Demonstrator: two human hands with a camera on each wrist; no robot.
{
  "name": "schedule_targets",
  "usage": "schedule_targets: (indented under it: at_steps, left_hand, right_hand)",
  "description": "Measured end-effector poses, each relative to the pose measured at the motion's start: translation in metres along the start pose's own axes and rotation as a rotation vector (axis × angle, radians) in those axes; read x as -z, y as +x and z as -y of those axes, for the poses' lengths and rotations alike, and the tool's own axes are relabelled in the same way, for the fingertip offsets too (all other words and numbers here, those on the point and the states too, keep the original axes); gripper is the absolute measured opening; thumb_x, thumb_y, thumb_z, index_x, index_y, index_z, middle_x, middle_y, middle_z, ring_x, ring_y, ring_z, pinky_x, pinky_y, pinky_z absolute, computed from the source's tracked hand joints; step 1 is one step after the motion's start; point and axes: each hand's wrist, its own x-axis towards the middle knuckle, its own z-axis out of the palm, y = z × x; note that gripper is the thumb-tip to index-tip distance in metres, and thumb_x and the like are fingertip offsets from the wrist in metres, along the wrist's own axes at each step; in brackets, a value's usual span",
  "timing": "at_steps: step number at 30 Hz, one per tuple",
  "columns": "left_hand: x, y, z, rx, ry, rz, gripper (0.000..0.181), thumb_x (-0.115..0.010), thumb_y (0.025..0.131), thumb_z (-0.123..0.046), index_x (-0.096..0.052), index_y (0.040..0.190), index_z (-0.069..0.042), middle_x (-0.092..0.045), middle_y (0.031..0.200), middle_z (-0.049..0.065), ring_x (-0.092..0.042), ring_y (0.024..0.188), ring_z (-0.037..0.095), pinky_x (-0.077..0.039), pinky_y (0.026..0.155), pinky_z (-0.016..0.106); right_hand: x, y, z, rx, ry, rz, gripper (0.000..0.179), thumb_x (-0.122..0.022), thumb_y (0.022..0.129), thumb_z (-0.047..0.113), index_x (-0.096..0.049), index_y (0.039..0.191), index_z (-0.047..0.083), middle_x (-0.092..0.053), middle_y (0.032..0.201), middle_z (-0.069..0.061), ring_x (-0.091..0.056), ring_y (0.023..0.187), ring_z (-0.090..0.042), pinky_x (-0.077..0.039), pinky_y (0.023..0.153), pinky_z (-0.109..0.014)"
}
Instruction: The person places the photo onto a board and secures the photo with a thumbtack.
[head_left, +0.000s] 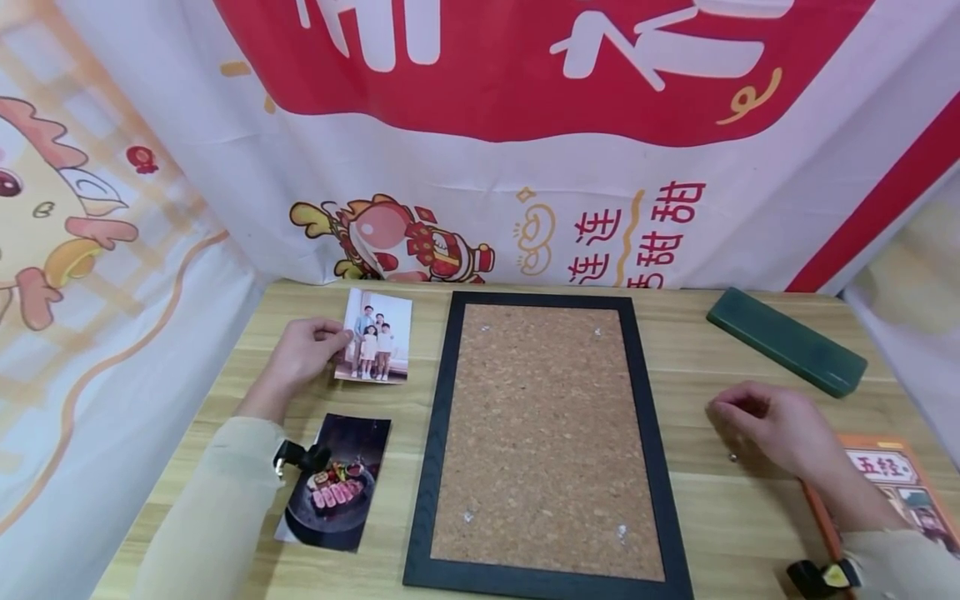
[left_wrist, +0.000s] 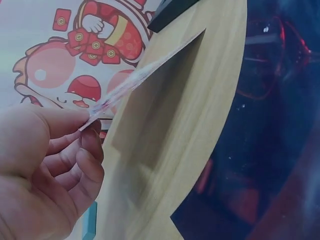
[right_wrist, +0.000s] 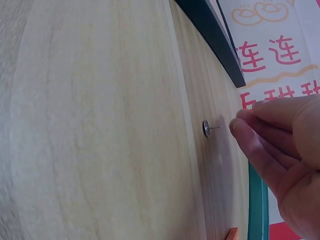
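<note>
My left hand (head_left: 303, 354) pinches the left edge of a family photo (head_left: 396, 333) between thumb and fingers. The left wrist view shows that photo (left_wrist: 140, 75) tilted, its far side raised over the wood and casting a shadow. Below it lies a second photo (head_left: 337, 492), of sliced meat on a dark plate. On the far side of the black-framed cork board (head_left: 547, 417), my right hand (head_left: 783, 429) hovers with thumb and fingertips close together and nothing visible between them. Just by those fingers, a metal thumbtack (right_wrist: 206, 129) stands on its head, point up.
Small shiny spots sit near the corners of the cork. A dark green case (head_left: 787, 342) lies at the back right. An orange-covered book (head_left: 900, 475) is partly under my right forearm. A printed cloth (head_left: 465, 167) hangs behind the wooden table (head_left: 697, 500).
</note>
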Motion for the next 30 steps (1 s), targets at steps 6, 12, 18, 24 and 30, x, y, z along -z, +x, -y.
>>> schedule_targets:
  at_steps: [6,12,18,24,30]
  left_hand:
    - [0.002,-0.004,-0.001,0.009,-0.036,-0.027,0.040,-0.064,0.109,-0.026,-0.068,0.131,0.006,-0.074,0.117,0.023,-0.065,0.085,0.012,-0.058,0.071,0.023]
    - [0.005,-0.007,-0.005,0.022,-0.094,-0.043,0.040,-0.064,0.109,-0.026,-0.067,0.132,0.006,-0.074,0.115,0.019,-0.064,0.082,0.007,-0.060,0.073,0.025]
    - [0.003,-0.010,-0.013,0.015,-0.187,-0.016,0.039,-0.064,0.109,-0.024,-0.064,0.133,0.008,-0.076,0.109,0.011,-0.067,0.078,0.004,-0.062,0.074,0.026]
    - [-0.002,-0.013,-0.024,0.015,-0.295,0.040,0.040,-0.065,0.108,-0.019,-0.060,0.135,0.011,-0.074,0.092,-0.009,-0.066,0.076,0.004,-0.061,0.071,0.025]
    - [-0.012,-0.016,-0.038,0.028,-0.336,0.101,0.040,-0.066,0.108,-0.020,-0.060,0.134,0.010,-0.073,0.091,-0.011,-0.064,0.076,0.005,-0.059,0.069,0.023]
  right_hand:
    - [-0.001,0.000,0.001,0.007,0.033,-0.024,0.023,-0.075,0.103,0.022,-0.076,0.121,0.008,-0.079,0.106,-0.010,-0.065,0.089,-0.022,-0.052,0.067,-0.017]
    - [-0.001,-0.001,0.000,0.036,0.113,-0.050,0.026,-0.075,0.104,0.023,-0.073,0.124,0.008,-0.078,0.105,-0.009,-0.066,0.083,-0.016,-0.055,0.068,-0.017]
    - [0.001,0.000,0.000,-0.021,0.190,-0.017,0.029,-0.070,0.107,0.035,-0.073,0.122,0.010,-0.076,0.097,-0.008,-0.064,0.079,-0.015,-0.055,0.063,-0.023]
    - [0.003,0.005,0.008,-0.063,0.228,0.007,0.034,-0.067,0.108,0.038,-0.075,0.124,0.010,-0.077,0.097,-0.009,-0.067,0.077,-0.018,-0.057,0.062,-0.026]
    - [0.003,0.011,0.018,-0.071,0.304,0.020,0.031,-0.067,0.109,0.028,-0.074,0.129,0.005,-0.079,0.107,-0.015,-0.071,0.080,-0.016,-0.063,0.070,-0.024]
